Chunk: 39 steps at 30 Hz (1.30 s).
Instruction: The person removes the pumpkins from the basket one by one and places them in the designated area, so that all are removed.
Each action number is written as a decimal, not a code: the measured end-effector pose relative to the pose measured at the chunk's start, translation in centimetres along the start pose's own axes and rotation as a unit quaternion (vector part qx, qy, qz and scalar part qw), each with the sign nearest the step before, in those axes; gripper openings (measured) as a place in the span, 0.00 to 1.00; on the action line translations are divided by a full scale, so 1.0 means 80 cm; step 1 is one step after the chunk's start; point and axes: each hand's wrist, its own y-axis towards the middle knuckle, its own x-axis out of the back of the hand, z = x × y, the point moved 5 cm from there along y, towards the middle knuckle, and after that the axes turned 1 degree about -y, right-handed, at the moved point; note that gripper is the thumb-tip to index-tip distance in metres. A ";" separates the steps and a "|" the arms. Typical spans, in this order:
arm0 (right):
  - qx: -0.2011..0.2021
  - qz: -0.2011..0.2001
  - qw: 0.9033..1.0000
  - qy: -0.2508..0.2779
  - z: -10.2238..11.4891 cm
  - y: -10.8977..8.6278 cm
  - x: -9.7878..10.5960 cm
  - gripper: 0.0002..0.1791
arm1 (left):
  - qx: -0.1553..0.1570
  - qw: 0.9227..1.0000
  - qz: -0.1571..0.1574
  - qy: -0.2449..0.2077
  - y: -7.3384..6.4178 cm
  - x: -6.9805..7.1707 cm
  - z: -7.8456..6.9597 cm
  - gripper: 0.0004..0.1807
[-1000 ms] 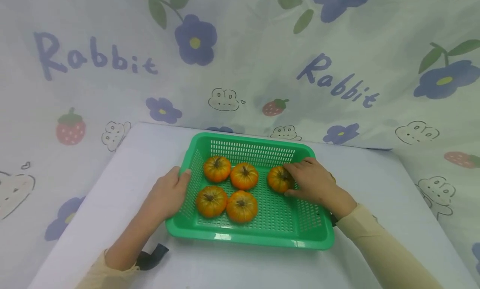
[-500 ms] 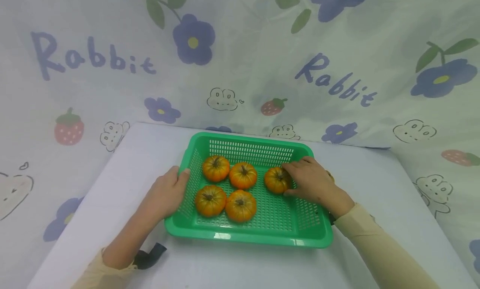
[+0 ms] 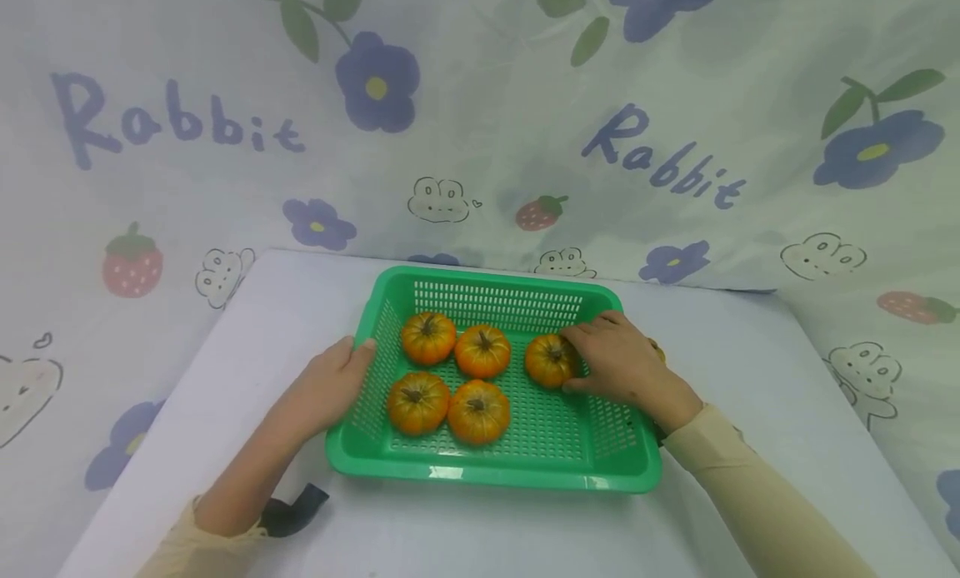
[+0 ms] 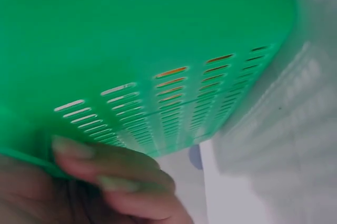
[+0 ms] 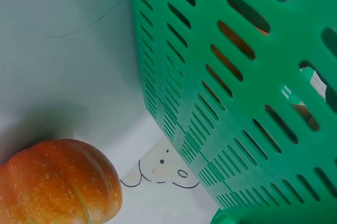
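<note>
Head view: basket [image 3: 495, 475] near far edge of worktop [image 3: 757, 378]. Four pumpkins [image 3: 417, 404] grouped toward basket's left edge. Left hand [image 3: 327, 388] grips that edge. Right hand [image 3: 620, 362] reaches over right edge, grasping fifth pumpkin [image 3: 551, 362] inside.

Left wrist view: fingers [image 4: 124, 167] curled under basket's rim.

Right wrist view: sixth pumpkin [image 5: 66, 186] on worktop, outside basket's right edge.

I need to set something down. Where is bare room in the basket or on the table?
Bare: front right of the basket, between its near rim and the pumpkin in the right hand; the table in front, between sleeves. Crowded: its left half, four pumpkins; outside its right wall, another pumpkin.
</note>
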 end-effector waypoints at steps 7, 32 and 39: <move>-0.009 -0.004 1.000 0.018 -0.001 0.001 -0.001 0.40 | 0.000 0.998 0.029 -0.050 0.007 0.000 0.000 0.35; -0.016 0.000 1.000 0.014 0.002 0.005 0.000 0.43 | 0.007 0.998 -0.024 0.065 0.015 0.008 -0.010 0.34; -0.024 0.002 0.999 0.024 0.000 0.004 -0.001 0.44 | 0.001 0.995 -0.067 0.069 0.015 0.002 -0.008 0.31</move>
